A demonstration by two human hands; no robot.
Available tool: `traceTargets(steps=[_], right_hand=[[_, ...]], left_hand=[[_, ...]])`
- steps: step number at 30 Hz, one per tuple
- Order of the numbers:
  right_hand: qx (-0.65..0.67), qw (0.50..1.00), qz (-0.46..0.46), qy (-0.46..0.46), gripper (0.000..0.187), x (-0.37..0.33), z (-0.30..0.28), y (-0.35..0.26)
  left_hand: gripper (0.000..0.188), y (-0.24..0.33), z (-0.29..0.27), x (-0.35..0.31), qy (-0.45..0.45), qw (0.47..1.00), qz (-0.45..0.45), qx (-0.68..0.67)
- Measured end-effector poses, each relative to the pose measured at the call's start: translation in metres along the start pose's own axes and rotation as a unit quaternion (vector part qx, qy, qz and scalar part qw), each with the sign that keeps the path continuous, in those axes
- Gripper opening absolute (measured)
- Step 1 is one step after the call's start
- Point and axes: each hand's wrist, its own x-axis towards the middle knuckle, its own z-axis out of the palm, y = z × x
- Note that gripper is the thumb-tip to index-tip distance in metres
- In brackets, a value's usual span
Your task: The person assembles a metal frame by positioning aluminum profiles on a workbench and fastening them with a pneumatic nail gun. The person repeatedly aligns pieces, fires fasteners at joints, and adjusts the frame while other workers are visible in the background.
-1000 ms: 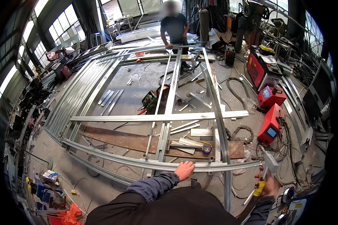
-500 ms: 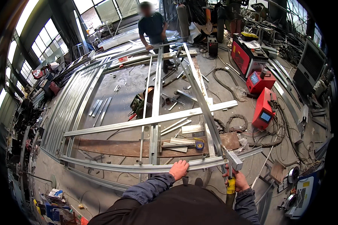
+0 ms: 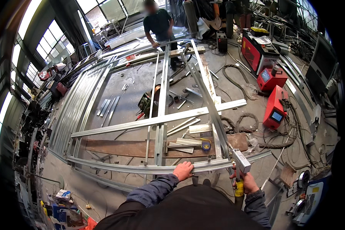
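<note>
My left hand (image 3: 184, 171) is closed over the near metal rail (image 3: 130, 168) of a large frame of silvery profiles. My right hand (image 3: 250, 183) grips a welding gun (image 3: 242, 162) with a grey box-shaped body and yellow wrapping low on its handle. Its narrow tip points up and away, close to where a slanting metal profile (image 3: 212, 113) meets the near rail. Whether the tip touches metal I cannot tell. A long crossbar (image 3: 172, 117) lies over the upright profiles. Beyond my left hand, a blue-and-yellow tape measure (image 3: 206, 145) rests beside short metal offcuts.
Across the frame stands a co-worker (image 3: 158, 27), one hand at the far rail. Red machines (image 3: 275, 109) with small screens stand on the right, thick hoses (image 3: 237, 76) coiling over the floor nearby. A rusty plate (image 3: 115, 147) lies under the frame. Long profiles are stacked at left.
The whole view has shifted slightly, so most things sit a little further right. My left hand stays on the near rail and my right still holds the welding gun near the joint.
</note>
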Motion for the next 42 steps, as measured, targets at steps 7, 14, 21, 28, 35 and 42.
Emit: traceTargets(steps=[7,14,21,28,35,42], right_hand=[[0.0,1.0,0.021,0.003,0.048,-0.002,-0.004,-0.007],[-0.013,0.999,0.015,0.028,0.057,-0.016,0.019,0.004],[0.049,0.993,0.023,0.106,0.051,-0.048,0.046,0.038],[0.045,0.978,-0.033,0.202,0.052,-0.086,0.057,0.072],[0.1,0.957,-0.02,0.271,0.054,-0.146,0.069,0.106],[0.114,0.954,-0.023,0.276,0.053,-0.128,0.041,0.099]], left_hand=[[0.049,-0.001,0.001,-0.003,-0.011,1.0,-0.001,-0.007],[0.05,-0.002,-0.008,-0.001,-0.023,1.0,0.002,-0.005],[0.042,0.002,-0.003,0.0,-0.013,0.999,0.013,-0.037],[0.042,-0.023,0.004,0.013,0.008,0.998,0.053,-0.03],[0.04,-0.013,0.008,-0.004,-0.004,0.997,0.071,-0.038],[0.041,-0.01,0.001,0.0,-0.042,0.998,0.047,-0.006]])
